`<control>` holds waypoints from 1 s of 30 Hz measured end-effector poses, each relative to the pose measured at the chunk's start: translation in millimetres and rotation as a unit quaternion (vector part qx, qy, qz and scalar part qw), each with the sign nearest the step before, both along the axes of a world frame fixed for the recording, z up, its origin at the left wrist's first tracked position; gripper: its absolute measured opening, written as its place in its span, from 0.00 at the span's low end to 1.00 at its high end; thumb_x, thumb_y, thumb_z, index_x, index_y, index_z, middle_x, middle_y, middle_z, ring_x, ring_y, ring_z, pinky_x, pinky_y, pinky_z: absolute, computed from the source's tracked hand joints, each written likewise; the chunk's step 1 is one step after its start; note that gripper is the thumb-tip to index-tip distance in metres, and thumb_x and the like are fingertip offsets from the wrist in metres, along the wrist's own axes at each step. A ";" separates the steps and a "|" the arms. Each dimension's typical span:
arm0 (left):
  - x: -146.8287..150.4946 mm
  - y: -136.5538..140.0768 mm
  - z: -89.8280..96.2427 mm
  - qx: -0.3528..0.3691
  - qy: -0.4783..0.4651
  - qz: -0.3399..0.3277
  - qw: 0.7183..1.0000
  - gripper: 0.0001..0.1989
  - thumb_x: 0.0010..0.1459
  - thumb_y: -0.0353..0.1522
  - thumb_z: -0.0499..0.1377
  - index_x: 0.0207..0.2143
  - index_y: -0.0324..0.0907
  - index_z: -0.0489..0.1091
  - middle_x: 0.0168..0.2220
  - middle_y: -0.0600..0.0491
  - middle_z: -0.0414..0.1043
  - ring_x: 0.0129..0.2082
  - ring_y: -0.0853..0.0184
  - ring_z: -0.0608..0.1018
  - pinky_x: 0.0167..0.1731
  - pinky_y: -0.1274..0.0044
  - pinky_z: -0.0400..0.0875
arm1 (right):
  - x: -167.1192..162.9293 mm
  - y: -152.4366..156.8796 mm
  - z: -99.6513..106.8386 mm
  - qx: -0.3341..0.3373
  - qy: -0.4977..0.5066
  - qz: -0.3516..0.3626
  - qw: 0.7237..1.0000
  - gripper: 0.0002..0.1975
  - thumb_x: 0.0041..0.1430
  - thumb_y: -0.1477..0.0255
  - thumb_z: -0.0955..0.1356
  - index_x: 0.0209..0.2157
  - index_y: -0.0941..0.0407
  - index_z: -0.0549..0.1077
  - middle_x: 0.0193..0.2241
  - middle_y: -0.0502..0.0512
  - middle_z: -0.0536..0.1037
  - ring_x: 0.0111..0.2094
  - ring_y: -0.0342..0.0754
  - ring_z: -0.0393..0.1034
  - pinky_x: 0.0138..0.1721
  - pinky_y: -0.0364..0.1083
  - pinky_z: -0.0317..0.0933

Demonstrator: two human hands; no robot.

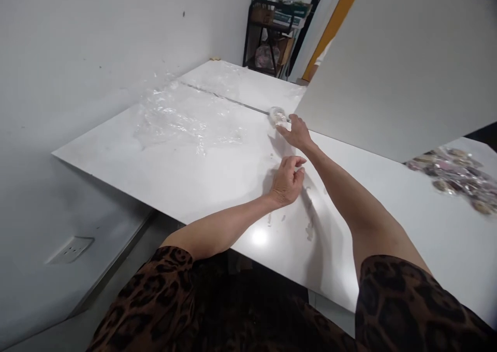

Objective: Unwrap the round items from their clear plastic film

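My right hand (298, 132) is stretched out over the white table (186, 186), with its thumb and fingers at the near edge of a roll of clear tape (278, 116). The roll is whitish and round, and slightly blurred. Nearer to me, my left hand (288, 181) hovers low over the tabletop with its fingers bent. A gap shows between its thumb and forefinger, and I see nothing in it. Small clear scraps (309, 230) lie on the table just below the left hand.
Crumpled clear plastic film (171, 119) spreads over the table's left part beside the wall. Several clear-wrapped packs (458, 173) lie at the right. A large pale panel (396, 67) fills the upper right. A black shelf cart (267, 36) with boxes stands behind the table.
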State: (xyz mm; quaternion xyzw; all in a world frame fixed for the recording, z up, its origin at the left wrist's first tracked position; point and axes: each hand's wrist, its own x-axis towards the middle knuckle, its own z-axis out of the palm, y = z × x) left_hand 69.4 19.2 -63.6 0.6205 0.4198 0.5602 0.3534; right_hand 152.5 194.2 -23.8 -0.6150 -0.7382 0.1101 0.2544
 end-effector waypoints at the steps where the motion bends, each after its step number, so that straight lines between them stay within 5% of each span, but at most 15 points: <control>1: 0.3 -1.4 0.8 0.003 -0.011 0.008 1.000 0.11 0.66 0.27 0.55 0.50 0.43 0.68 0.50 0.46 0.71 0.42 0.67 0.78 0.47 0.70 0.76 | -11.1 8.2 -2.5 -0.007 -0.022 -0.014 1.000 0.32 0.60 0.54 0.70 0.58 0.60 0.65 0.58 0.75 0.69 0.60 0.68 0.63 0.60 0.64 0.60; 4: 0.5 -5.5 3.8 0.001 -0.029 0.026 0.999 0.12 0.66 0.28 0.55 0.51 0.43 0.66 0.50 0.46 0.71 0.39 0.67 0.77 0.46 0.70 0.77 | -32.6 25.8 -11.6 -0.030 -0.061 -0.052 0.996 0.32 0.59 0.59 0.71 0.59 0.62 0.63 0.60 0.78 0.68 0.62 0.71 0.62 0.61 0.67 0.58; 7: 1.0 -8.0 6.0 -0.009 -0.031 0.024 0.999 0.12 0.66 0.28 0.55 0.51 0.44 0.67 0.49 0.47 0.71 0.37 0.68 0.77 0.46 0.69 0.76 | -34.9 35.3 -19.8 -0.006 -0.034 -0.063 0.997 0.18 0.61 0.67 0.68 0.48 0.62 0.67 0.52 0.77 0.73 0.57 0.69 0.67 0.61 0.67 0.58; 9: 1.8 -8.5 6.5 -0.014 -0.034 0.017 0.999 0.12 0.65 0.28 0.56 0.51 0.44 0.67 0.49 0.47 0.71 0.40 0.66 0.77 0.47 0.69 0.76 | -27.4 35.6 -21.4 0.024 0.061 -0.077 0.995 0.08 0.64 0.68 0.66 0.38 0.58 0.67 0.42 0.70 0.75 0.52 0.64 0.71 0.59 0.65 0.60; 11: 2.5 -7.9 6.8 -0.016 -0.044 0.010 0.999 0.13 0.65 0.27 0.56 0.51 0.44 0.67 0.50 0.46 0.71 0.43 0.64 0.78 0.48 0.68 0.76 | -14.7 27.0 -18.4 0.031 0.203 -0.098 0.974 0.11 0.65 0.65 0.66 0.30 0.54 0.63 0.31 0.59 0.73 0.44 0.57 0.73 0.53 0.61 0.67; 13: 2.7 -6.4 7.6 -0.014 -0.057 0.008 0.998 0.13 0.66 0.28 0.57 0.51 0.45 0.67 0.51 0.46 0.70 0.43 0.64 0.77 0.49 0.68 0.75 | 1.7 5.8 -12.1 0.012 0.334 -0.102 0.937 0.16 0.65 0.61 0.67 0.27 0.52 0.60 0.24 0.51 0.68 0.33 0.51 0.72 0.42 0.54 0.72; 17: -1.0 -2.3 13.8 -0.031 -0.093 0.037 0.994 0.12 0.70 0.35 0.56 0.54 0.43 0.64 0.52 0.42 0.68 0.39 0.66 0.74 0.50 0.68 0.74 | 39.8 -70.3 0.9 -0.046 0.512 -0.046 0.857 0.17 0.58 0.57 0.74 0.29 0.54 0.68 0.24 0.48 0.70 0.22 0.41 0.69 0.26 0.44 0.67; 21: -10.0 -0.1 23.5 -0.065 -0.136 0.072 0.986 0.24 0.67 0.41 0.61 0.60 0.43 0.60 0.61 0.38 0.61 0.51 0.62 0.73 0.56 0.66 0.70 | 71.4 -152.0 7.0 -0.043 0.530 -0.046 0.845 0.21 0.51 0.53 0.78 0.31 0.55 0.72 0.25 0.48 0.73 0.22 0.41 0.70 0.21 0.41 0.66; 25: -17.7 1.0 26.2 -0.086 -0.148 -0.053 0.984 0.33 0.61 0.43 0.68 0.64 0.49 0.61 0.64 0.43 0.62 0.64 0.56 0.68 0.60 0.65 0.66 | 86.8 -199.9 10.7 -0.063 0.529 -0.013 0.846 0.23 0.46 0.53 0.81 0.28 0.56 0.75 0.21 0.46 0.69 0.20 0.38 0.64 0.21 0.39 0.68; 30: -21.1 -0.4 19.9 -0.215 -0.153 -0.227 0.937 0.29 0.53 0.47 0.72 0.51 0.43 0.70 0.39 0.51 0.74 0.38 0.65 0.77 0.46 0.69 0.73 | 92.5 -215.0 9.3 -0.097 0.567 -0.014 0.818 0.25 0.44 0.50 0.81 0.30 0.55 0.75 0.23 0.46 0.72 0.21 0.39 0.67 0.19 0.39 0.67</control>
